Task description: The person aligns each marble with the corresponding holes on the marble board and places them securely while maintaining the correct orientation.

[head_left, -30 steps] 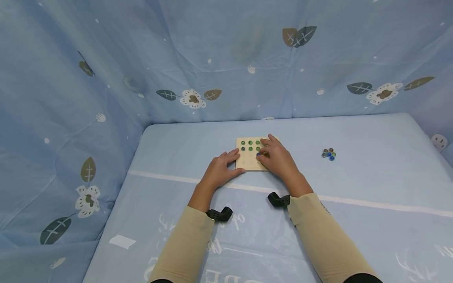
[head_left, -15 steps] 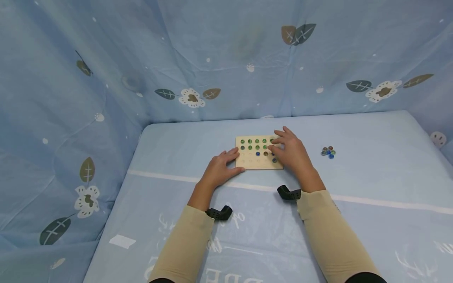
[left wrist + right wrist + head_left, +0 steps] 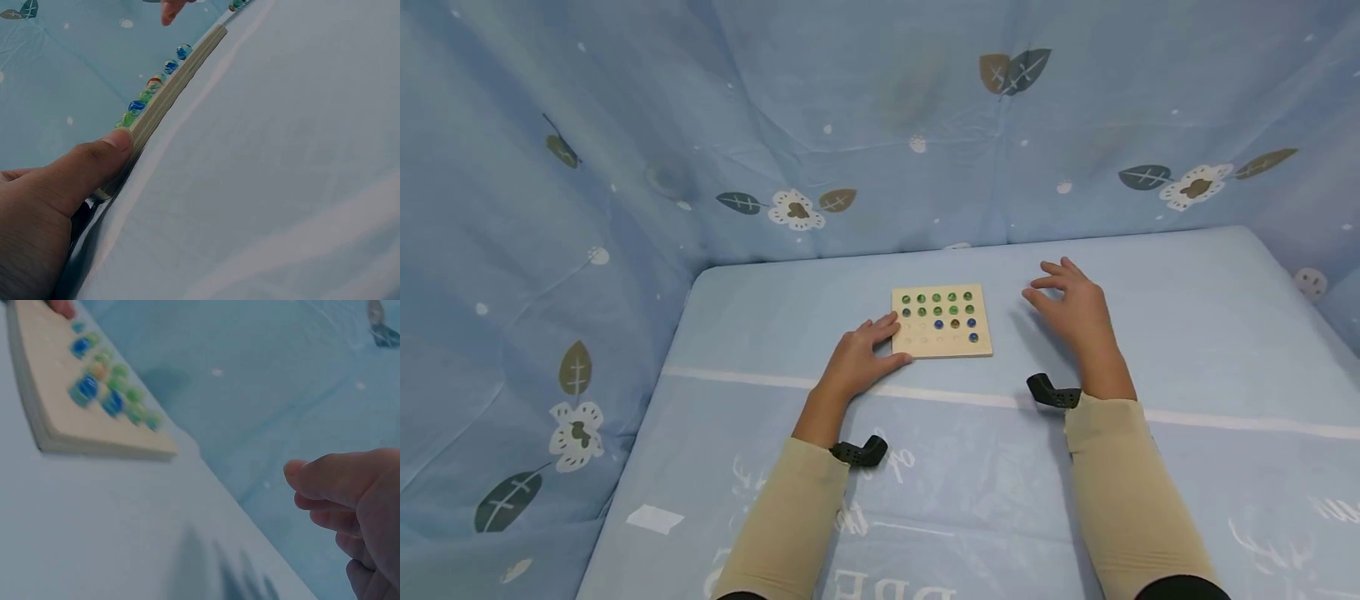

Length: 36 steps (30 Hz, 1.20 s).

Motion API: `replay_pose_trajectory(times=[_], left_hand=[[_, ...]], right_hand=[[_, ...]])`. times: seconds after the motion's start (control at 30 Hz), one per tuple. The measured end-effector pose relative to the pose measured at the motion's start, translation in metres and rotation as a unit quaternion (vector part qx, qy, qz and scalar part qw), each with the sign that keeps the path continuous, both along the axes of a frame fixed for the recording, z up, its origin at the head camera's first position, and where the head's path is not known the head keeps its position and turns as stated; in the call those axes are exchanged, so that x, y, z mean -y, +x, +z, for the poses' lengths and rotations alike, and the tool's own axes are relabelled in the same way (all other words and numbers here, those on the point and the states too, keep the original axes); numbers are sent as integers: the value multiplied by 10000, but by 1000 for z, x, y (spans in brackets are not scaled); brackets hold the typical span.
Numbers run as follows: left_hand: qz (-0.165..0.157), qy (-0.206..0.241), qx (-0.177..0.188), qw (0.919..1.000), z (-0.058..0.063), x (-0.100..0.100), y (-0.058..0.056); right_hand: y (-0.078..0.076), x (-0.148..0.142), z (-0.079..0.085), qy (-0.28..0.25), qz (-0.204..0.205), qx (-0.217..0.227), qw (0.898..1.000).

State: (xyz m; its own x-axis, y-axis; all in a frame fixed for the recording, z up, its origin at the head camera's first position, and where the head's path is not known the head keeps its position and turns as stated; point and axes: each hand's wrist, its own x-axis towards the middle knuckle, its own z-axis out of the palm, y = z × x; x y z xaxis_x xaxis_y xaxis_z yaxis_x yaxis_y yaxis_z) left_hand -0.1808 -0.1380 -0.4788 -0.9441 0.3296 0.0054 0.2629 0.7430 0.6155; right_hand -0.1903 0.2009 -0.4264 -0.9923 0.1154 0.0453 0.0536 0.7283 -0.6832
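A pale wooden board (image 3: 951, 351) with rows of round hollows lies on the table, glass marbles seated in part of it. Green marbles (image 3: 952, 297) fill its back rows, except a darker one at the left. Closer in sit blue marbles (image 3: 973, 337) and a brown one (image 3: 955, 323). My left hand (image 3: 856, 360) holds the board's near left corner, its thumb (image 3: 94, 159) at the front edge and fingers at the left side. To the right of the board, my right hand (image 3: 1075, 312) hangs over the table with nothing in its loosely bent fingers.
Several loose marbles (image 3: 235, 6) show at the top of the left wrist view; in the head view the right hand hides their spot. A pale stripe (image 3: 1247, 423) crosses the table. Patterned blue cloth (image 3: 880, 167) stands behind and at the left.
My right hand has let go at the board, leaving a blue marble in the third row, and moved right, over where the loose marbles lay. The left hand has stayed on the board.
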Motion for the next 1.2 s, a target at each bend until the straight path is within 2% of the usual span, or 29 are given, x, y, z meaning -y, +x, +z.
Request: replay_pose_trajectory(times=[0.23, 0.5, 0.83, 1.2], left_hand=[[-15, 8, -6, 10000, -1, 0, 0], [40, 17, 9, 10000, 2, 0, 2], [94, 30, 31, 9999, 3, -2, 2], [104, 50, 35, 9999, 2, -3, 2]], right_hand=[[9, -43, 1, -321, -649, 302, 9969], [14, -70, -8, -496, -1306, 721, 9876], [15, -76, -21, -408, -1211, 909, 9876], [14, -74, -24, -236, -1113, 910, 9893]])
